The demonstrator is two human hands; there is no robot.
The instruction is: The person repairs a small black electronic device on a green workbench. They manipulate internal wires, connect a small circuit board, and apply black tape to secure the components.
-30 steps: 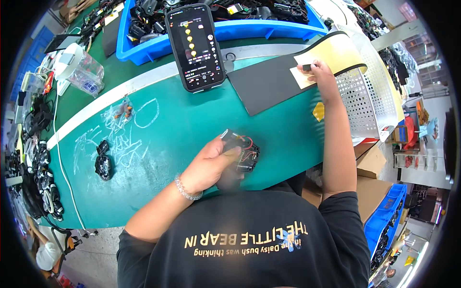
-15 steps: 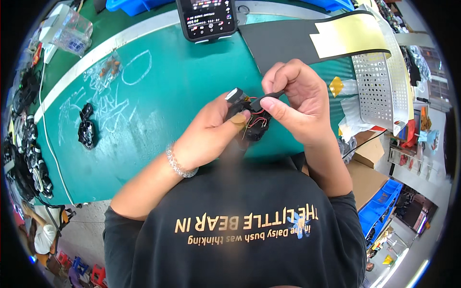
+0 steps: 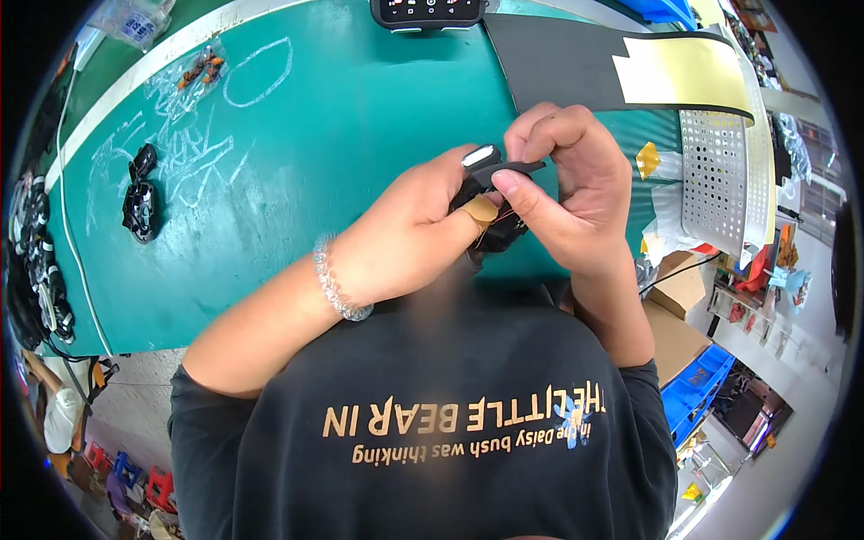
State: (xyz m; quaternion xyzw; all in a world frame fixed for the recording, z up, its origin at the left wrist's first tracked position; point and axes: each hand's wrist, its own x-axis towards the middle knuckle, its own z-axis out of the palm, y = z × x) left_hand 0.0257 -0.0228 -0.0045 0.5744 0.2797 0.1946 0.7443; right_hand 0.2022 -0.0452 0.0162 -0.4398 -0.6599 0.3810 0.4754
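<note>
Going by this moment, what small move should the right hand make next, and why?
Probably press the black strip down onto the wired black part: the right hand has the strip at its thumb tip, above that part, while the left hand grips the part. Whether they already touch is unclear.

The right hand [image 3: 583,193] pinches a black strip [image 3: 517,167].

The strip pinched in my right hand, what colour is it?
The strip is black; it shows best in the head view.
</note>
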